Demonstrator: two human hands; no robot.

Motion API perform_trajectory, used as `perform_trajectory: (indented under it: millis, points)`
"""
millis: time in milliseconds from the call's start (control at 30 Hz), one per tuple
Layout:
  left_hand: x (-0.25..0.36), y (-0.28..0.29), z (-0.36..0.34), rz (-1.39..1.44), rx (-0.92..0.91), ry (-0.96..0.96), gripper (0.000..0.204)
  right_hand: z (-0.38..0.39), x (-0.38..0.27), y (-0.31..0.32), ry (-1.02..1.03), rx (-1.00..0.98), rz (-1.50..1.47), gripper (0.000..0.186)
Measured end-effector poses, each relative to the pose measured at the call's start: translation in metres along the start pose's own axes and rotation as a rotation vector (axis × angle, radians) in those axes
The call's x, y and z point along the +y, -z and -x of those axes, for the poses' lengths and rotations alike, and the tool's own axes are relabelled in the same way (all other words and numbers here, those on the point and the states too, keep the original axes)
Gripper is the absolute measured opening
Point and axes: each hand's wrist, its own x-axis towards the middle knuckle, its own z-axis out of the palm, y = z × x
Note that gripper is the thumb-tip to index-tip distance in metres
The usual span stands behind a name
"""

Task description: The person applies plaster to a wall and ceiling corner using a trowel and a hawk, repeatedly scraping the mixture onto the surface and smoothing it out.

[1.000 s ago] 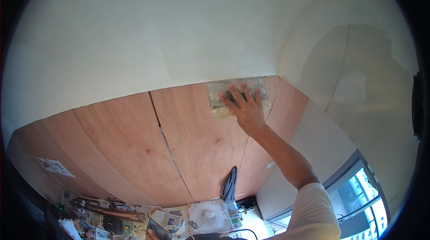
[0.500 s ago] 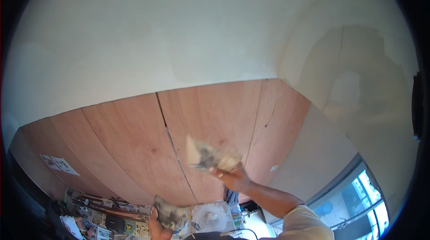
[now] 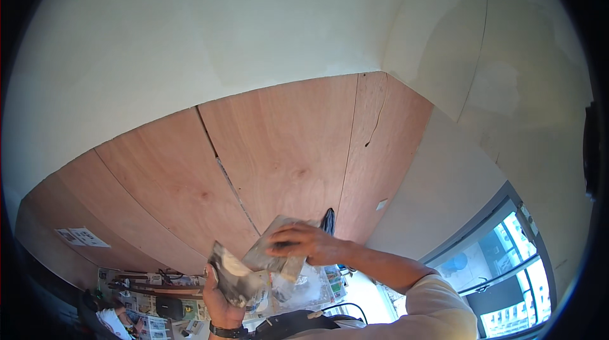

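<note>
My left hand (image 3: 222, 302) is closed round a flat plastering blade (image 3: 238, 280), smeared grey with a pale, cream-coloured patch of filler on its face. In my right hand (image 3: 301, 243) is another wide, flat plastering blade (image 3: 269, 252), greyish and tilted, with the fingers spread over its back. The two blades are close together at the lower middle, their near edges seeming to meet; whether they touch I cannot tell. My fingers and the right blade hide part of its handle.
Reddish plywood panels (image 3: 285, 150) cover the wall under a pale ceiling (image 3: 222, 29). Below lies a clear plastic sheet or tub with white material (image 3: 311, 286). A person (image 3: 117, 321) is at lower left, by long brown strips (image 3: 158, 289). A glazed window (image 3: 507, 276) stands at right.
My right hand has come down and toward the left with its blade, close to the blade in my left hand. The left hand has risen slightly. The view has shifted, with the panels higher.
</note>
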Motion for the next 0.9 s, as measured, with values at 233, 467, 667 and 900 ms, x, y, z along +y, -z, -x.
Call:
perform_trajectory:
  millis: [233, 467, 667, 900]
  points:
    - [0.022, -0.014, -0.028, -0.274, -0.075, -0.423, 0.051, 0.006, -0.026, 0.023, -0.911, 0.421, -0.911, 0.026]
    - [0.002, -0.045, -0.039, -0.466, -0.033, -0.743, 0.038, -0.018, -0.057, 0.012, -0.705, 0.542, -1.43, 0.032]
    - [-0.02, -0.034, -0.026, -1.301, -0.246, -0.924, 0.049, -0.047, -0.058, 0.011, -0.834, 0.504, -1.617, 0.045]
    - [-0.016, 0.032, -0.008, -1.838, -0.278, -0.835, 0.055, -0.053, -0.031, 0.089, -0.564, 0.776, -1.604, 0.046]
